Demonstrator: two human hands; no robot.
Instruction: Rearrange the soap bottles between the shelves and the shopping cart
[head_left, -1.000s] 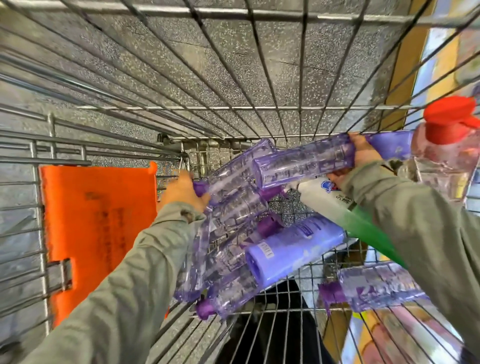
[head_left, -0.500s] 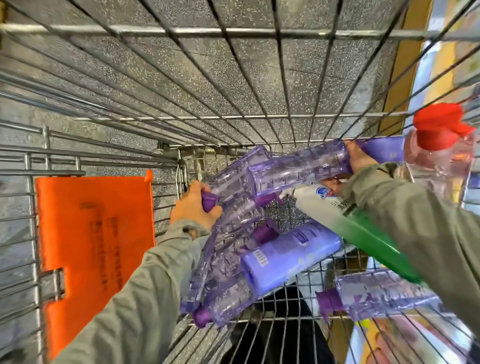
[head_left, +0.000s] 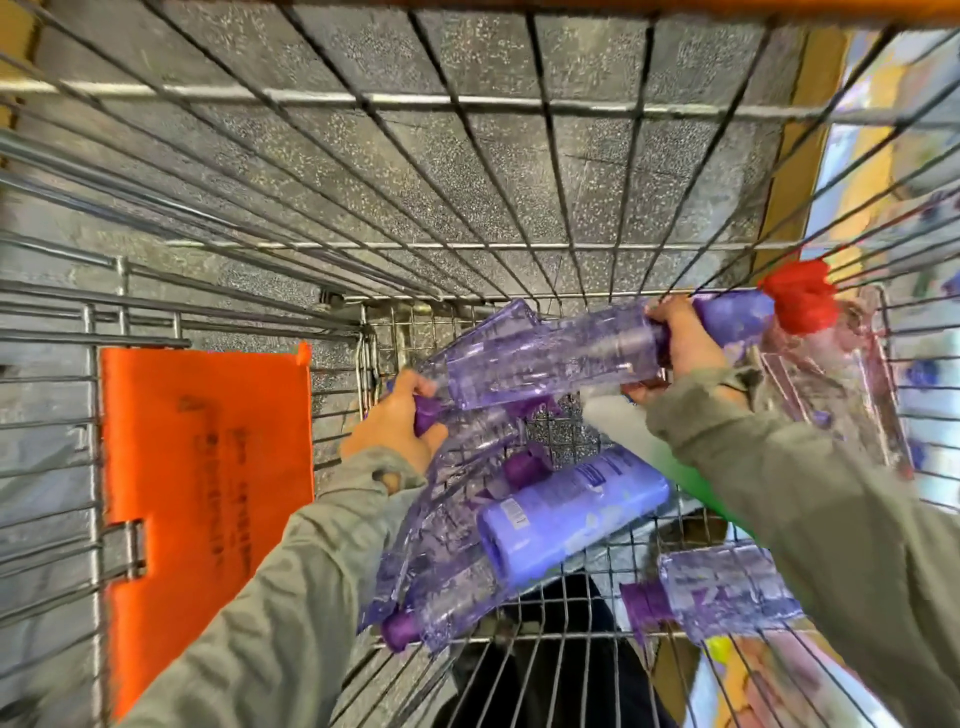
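Observation:
Both hands are inside the wire shopping cart. My left hand grips the purple cap end of a clear purple soap bottle in a pile of several such bottles. My right hand grips the neck of another clear purple bottle, held level above the pile. Under them lie an opaque lilac bottle and a white and green bottle. A further clear purple bottle lies at the right.
An orange plastic flap hangs on the cart's left side. A clear bottle with a red cap stands at the cart's right wall. Blurred store shelves show beyond the right side. Grey speckled floor lies under the cart.
My left hand has closed round the purple cap. The view has tilted so the cart's contents sit lower in frame, and the bottle in my right hand sits a little lower over the pile.

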